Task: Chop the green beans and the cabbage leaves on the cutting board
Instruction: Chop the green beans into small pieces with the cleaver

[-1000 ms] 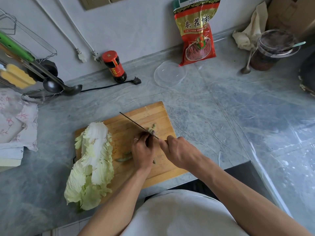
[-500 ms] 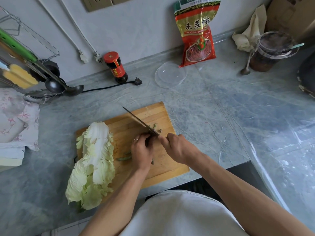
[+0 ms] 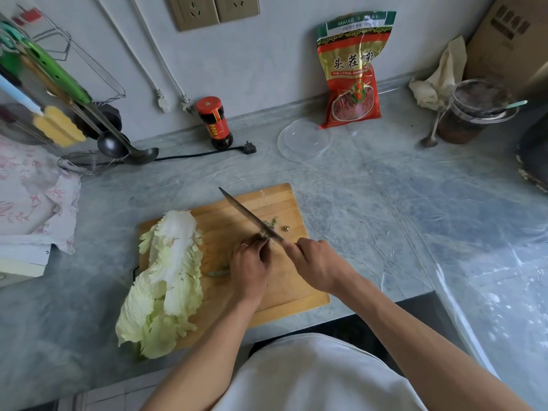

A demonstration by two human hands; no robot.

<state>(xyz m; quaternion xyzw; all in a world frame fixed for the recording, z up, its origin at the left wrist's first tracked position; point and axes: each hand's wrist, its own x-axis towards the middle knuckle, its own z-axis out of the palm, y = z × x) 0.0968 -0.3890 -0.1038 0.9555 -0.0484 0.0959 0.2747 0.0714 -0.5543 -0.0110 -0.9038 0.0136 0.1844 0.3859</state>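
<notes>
I see the right hand (image 3: 318, 268) gripping the knife (image 3: 252, 218), blade angled toward eleven o'clock. The left hand (image 3: 250, 266) pinches the green beans (image 3: 268, 225); I'd keep those fingertips tucked back from the edge.

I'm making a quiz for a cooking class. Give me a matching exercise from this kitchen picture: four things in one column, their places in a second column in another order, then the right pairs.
Things:
1. cabbage
2. knife
3. sauce bottle
4. clear lid

Places:
A. flat on the counter by the red bag
B. in the right hand
C. upright near the wall
D. on the board's left side

Pairs: 1-D, 2-B, 3-C, 4-A
</notes>
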